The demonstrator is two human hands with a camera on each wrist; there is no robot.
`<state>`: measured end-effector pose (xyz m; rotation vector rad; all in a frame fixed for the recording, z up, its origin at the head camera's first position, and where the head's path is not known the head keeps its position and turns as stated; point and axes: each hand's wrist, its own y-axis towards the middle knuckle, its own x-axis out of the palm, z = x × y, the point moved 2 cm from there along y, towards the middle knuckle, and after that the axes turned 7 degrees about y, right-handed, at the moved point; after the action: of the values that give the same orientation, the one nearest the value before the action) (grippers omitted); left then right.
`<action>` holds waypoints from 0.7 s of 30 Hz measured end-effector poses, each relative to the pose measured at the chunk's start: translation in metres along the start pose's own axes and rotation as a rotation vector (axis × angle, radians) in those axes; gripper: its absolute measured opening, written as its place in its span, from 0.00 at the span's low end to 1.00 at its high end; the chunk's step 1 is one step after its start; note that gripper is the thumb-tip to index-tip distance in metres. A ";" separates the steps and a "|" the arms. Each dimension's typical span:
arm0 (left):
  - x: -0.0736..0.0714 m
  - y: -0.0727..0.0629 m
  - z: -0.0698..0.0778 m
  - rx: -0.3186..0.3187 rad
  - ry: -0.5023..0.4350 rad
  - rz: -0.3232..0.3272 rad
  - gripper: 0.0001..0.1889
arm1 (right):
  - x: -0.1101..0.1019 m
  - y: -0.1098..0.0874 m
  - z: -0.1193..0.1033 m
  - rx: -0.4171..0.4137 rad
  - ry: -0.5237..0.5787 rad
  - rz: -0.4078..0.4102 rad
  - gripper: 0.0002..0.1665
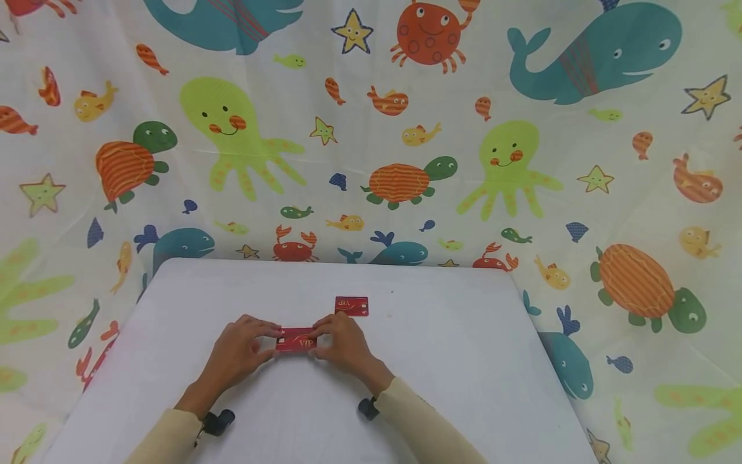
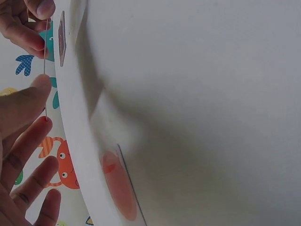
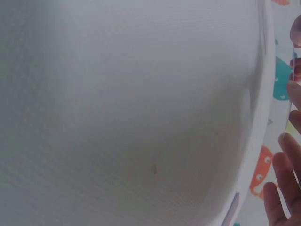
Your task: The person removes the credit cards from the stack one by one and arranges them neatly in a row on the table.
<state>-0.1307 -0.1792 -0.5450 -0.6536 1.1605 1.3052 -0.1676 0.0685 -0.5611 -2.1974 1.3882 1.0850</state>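
A red card (image 1: 296, 340) with gold "VIP" lettering is held between both hands, its lettering upside down in the head view. My left hand (image 1: 240, 347) pinches its left end between thumb and fingers; the other fingers stretch out loosely in the left wrist view. At the right end, my right hand (image 1: 348, 347) grips the card the same way. Seen edge-on in the left wrist view, the card (image 2: 46, 66) appears as a thin line raised off the table. A second red VIP card (image 1: 353, 307) lies flat just beyond my right hand, one corner hidden by the fingers.
The white-covered table (image 1: 452, 361) has its far edge against a hanging cloth (image 1: 371, 154) printed with sea animals. A wrist camera (image 1: 218, 423) sits at each sleeve cuff. A blurred reddish oval (image 2: 118, 186) shows in the left wrist view; its kind is unclear.
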 end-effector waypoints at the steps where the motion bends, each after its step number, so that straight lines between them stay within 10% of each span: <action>1: 0.000 -0.001 0.000 -0.003 -0.001 -0.001 0.21 | 0.000 0.000 0.000 -0.002 0.000 -0.002 0.21; 21: 0.006 -0.010 -0.012 -0.046 -0.019 -0.022 0.23 | 0.015 0.006 -0.014 0.010 -0.133 -0.040 0.20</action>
<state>-0.1254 -0.1892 -0.5566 -0.6843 1.1077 1.3202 -0.1636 0.0475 -0.5619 -2.0959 1.2850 1.1837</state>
